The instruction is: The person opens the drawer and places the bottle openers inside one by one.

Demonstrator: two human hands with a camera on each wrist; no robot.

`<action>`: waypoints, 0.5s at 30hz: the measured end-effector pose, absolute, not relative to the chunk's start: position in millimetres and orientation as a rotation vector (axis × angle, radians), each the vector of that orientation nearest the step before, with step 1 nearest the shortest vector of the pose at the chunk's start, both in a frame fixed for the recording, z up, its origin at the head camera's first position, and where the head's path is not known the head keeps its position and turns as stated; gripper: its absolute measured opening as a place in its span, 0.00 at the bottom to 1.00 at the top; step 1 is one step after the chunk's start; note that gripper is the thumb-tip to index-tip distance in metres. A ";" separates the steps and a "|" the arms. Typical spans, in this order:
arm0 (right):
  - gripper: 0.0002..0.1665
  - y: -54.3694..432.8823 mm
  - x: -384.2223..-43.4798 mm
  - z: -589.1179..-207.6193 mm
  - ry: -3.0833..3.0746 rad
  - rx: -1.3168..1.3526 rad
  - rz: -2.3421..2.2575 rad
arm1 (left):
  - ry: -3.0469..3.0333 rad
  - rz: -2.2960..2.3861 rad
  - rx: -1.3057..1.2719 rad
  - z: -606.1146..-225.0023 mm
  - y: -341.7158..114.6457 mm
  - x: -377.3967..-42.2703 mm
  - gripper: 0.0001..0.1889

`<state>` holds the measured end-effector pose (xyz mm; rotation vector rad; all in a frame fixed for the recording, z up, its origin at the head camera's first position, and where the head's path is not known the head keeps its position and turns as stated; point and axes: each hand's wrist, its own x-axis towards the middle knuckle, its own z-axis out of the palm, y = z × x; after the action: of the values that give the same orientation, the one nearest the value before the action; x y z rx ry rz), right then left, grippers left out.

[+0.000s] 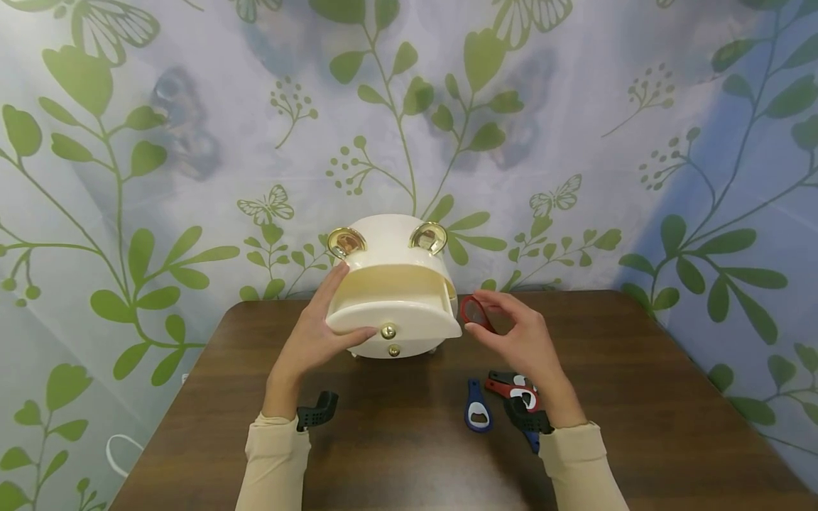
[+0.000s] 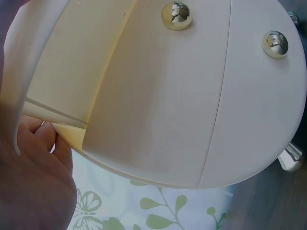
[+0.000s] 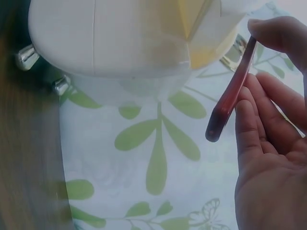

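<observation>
Head: the right hand (image 1: 525, 342) pinches a slim red bottle opener (image 1: 487, 323) beside a cream plastic drawer cabinet (image 1: 387, 238), which the left hand (image 1: 312, 337) grips. Left wrist: fingers (image 2: 62, 154) reach behind the cabinet's side. Right wrist: the opener is edge-on.

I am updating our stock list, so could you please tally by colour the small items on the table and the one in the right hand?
Blue: 2, a blue opener and a blue piece mostly hidden by the black wrist mount
Red: 2, a red opener and the red item in the right hand
Dark: 1, a partly covered dark opener
Total: 5
</observation>
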<state>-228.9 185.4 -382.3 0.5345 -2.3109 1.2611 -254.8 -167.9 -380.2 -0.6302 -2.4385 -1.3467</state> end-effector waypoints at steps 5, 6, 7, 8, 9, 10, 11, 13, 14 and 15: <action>0.31 179.7 -229.5 -382.7 -2.267 0.531 1.287 | -2.443 -1.346 -0.628 -380.8 -169.1 -254.5 0.58; 0.31 178.8 -229.5 -382.6 -2.261 0.532 1.294 | -2.446 -1.350 -0.626 -380.9 -169.2 -254.4 0.58; 0.31 178.1 -229.6 -382.6 -2.256 0.533 1.301 | -2.448 -1.354 -0.624 -381.3 -169.4 -254.4 0.58; 0.31 177.0 -229.2 -381.9 -2.250 0.536 1.311 | -2.449 -1.357 -0.624 -381.8 -169.5 -254.6 0.58; 0.31 176.0 -228.9 -381.3 -2.246 0.538 1.319 | -2.451 -1.362 -0.623 -382.2 -169.6 -254.9 0.58; 0.31 174.9 -228.5 -380.6 -2.244 0.536 1.324 | -2.452 -1.366 -0.623 -382.9 -169.7 -255.3 0.58; 0.31 174.0 -228.2 -380.2 -2.242 0.534 1.327 | -2.453 -1.368 -0.623 -383.3 -169.8 -256.0 0.58; 0.32 171.5 -228.3 -379.3 -2.229 0.529 1.340 | -2.454 -1.364 -0.627 -383.8 -170.0 -256.8 0.58; 0.32 169.9 -228.5 -378.5 -2.220 0.529 1.344 | -2.454 -1.361 -0.627 -383.6 -170.0 -256.9 0.58; 0.32 168.3 -229.3 -378.2 -2.209 0.527 1.355 | -2.453 -1.356 -0.628 -383.3 -170.1 -257.1 0.58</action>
<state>-229.3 168.3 -378.2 0.5274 -2.2088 1.3555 -257.1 -170.1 -383.3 -0.6275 -2.4533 -1.3565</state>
